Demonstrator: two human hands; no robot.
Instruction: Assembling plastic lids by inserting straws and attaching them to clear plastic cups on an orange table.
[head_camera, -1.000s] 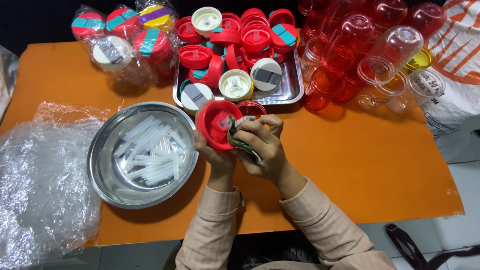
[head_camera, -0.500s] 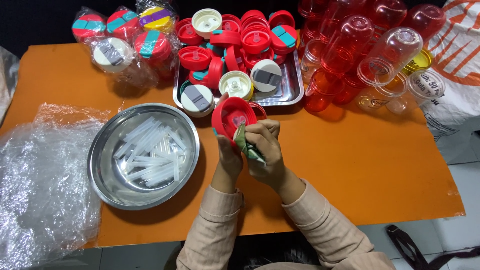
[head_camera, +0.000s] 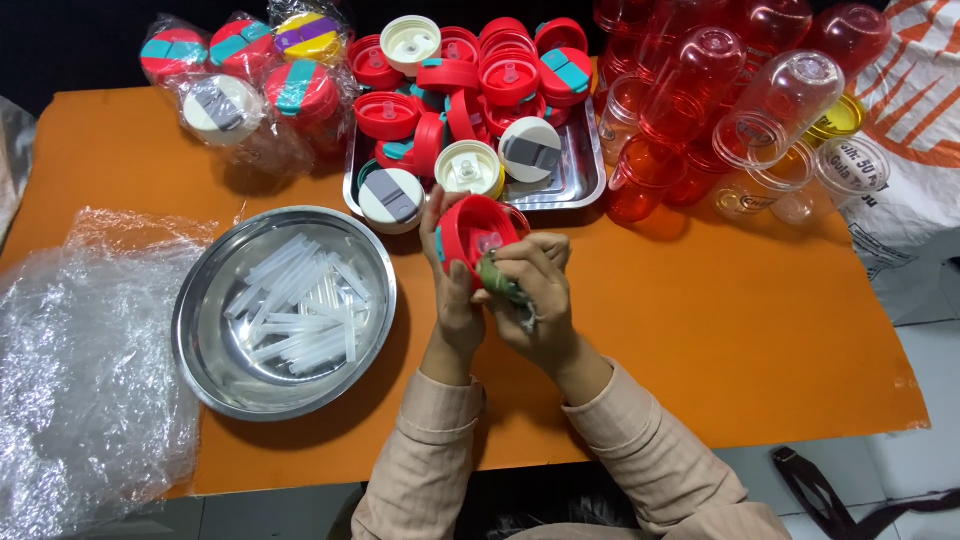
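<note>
Two hands over an orange table (head_camera: 750, 330), left hand (head_camera: 452, 290) gripping red lid (head_camera: 478, 232), right hand (head_camera: 535, 300) pinching green cloth (head_camera: 497, 277)

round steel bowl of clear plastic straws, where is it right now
In the head view, the round steel bowl of clear plastic straws sits on the orange table, left of both hands, beside the crinkled clear plastic sheet.

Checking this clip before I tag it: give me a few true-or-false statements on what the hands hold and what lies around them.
1. The left hand holds a red lid. True.
2. The right hand is empty. False: it presses a green cloth against the lid.
3. The round steel bowl holds clear straws. True.
4. The steel tray of lids sits on a blue table. False: the table is orange.
5. Clear and red cups lie at the right. True.
</note>
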